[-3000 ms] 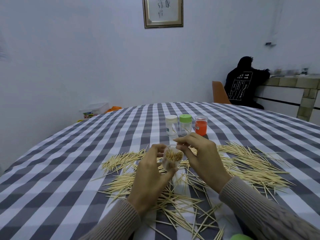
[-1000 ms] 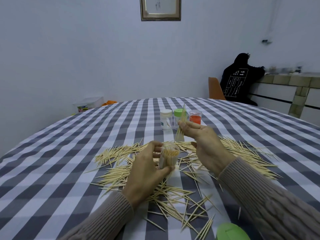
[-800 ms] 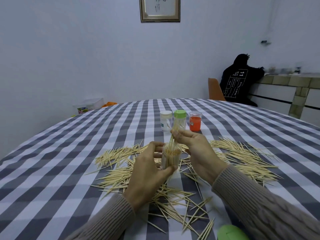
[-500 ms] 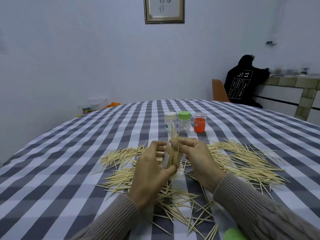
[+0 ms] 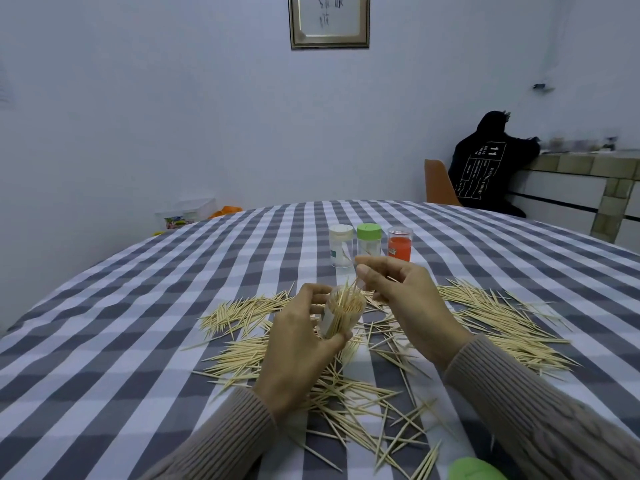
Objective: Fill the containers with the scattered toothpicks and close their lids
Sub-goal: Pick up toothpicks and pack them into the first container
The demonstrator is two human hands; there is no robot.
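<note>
Far left, beyond the table edge: clear plastic storage box [image 5: 188,212] with coloured contents, orange item just beside it; no part in the task.

Table [image 5: 104,306], grey-and-white check cloth: scattered toothpicks [image 5: 239,311] in loose fans at left centre, thicker drifts across the middle and right, strays toward the near edge. Large share not yet collected.

Left hand [image 5: 294,344]: curled round a clear container [image 5: 341,315], thumb on the near side, fingers behind. Container lifted off the cloth, tilted, mouth toward the right hand, packed close to full with toothpicks, a few tips standing proud of the rim. No lid on it.

Right hand [image 5: 398,299]: raised just beside the container mouth, thumb and forefinger drawn together; whether a toothpick sits in the pinch cannot be told. Hand touching or nearly touching the protruding tips.

Back centre, three containers in a row, upright, close together: white-lidded container [image 5: 341,245], lid on, little visible inside; green-lidded container [image 5: 369,242], lid on, a few toothpicks visible inside; orange container [image 5: 400,243], clear cap, contents unclear.

Near right edge: loose green lid [image 5: 476,469], partly cut off, lying on the cloth; probably belongs to the held container.

Far right background: seated person in dark hooded top [image 5: 488,168], orange chair [image 5: 440,181], tiled counter [image 5: 588,164].

Status, judged: one container nearly filled, unclosed. Remaining: capping it, gathering most of the toothpicks, filling the back row.
</note>
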